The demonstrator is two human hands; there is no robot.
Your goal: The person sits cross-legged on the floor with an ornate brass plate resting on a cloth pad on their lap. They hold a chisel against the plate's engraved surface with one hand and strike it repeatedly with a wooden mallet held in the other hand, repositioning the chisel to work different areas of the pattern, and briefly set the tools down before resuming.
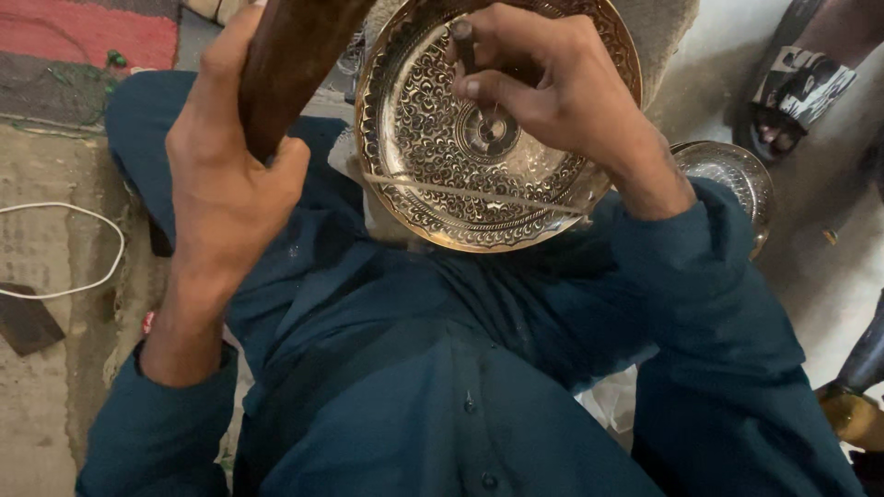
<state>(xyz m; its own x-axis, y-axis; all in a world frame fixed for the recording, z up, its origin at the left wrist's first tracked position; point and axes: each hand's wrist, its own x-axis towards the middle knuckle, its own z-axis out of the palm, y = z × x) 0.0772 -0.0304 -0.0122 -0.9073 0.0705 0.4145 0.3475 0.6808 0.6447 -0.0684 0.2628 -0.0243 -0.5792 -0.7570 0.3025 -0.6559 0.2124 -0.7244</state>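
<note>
Our right hand (552, 87) has its grip pinched around a slim dark metal punch (463, 44), whose lower end we cannot follow clearly but which seems to meet the raised centre of the brass plate (433, 138). Our left hand (230, 175) is clenched around a thick brown wooden mallet (290, 55), held up at about ten o'clock from the plate and apart from the punch.

The plate rests tilted on our lap, against the dark teal clothing (442, 368), at twelve o'clock in view. Its face is already covered with dense scrolling ornament in rings from the rim to the middle, so we judge the chasing well advanced; the work in hand appears to concern the central boss, and we cannot tell how much fine detail is left. A thin pale line crosses the lower part of the plate.

At three o'clock from the plate a second, plainer silvery dish (732, 179) lies on the floor. At one o'clock another person's sandalled foot (796, 92) stands. At nine o'clock a white cable (101, 230) loops over the rough floor (46, 387), and a red mat (83, 28) lies at eleven o'clock.
</note>
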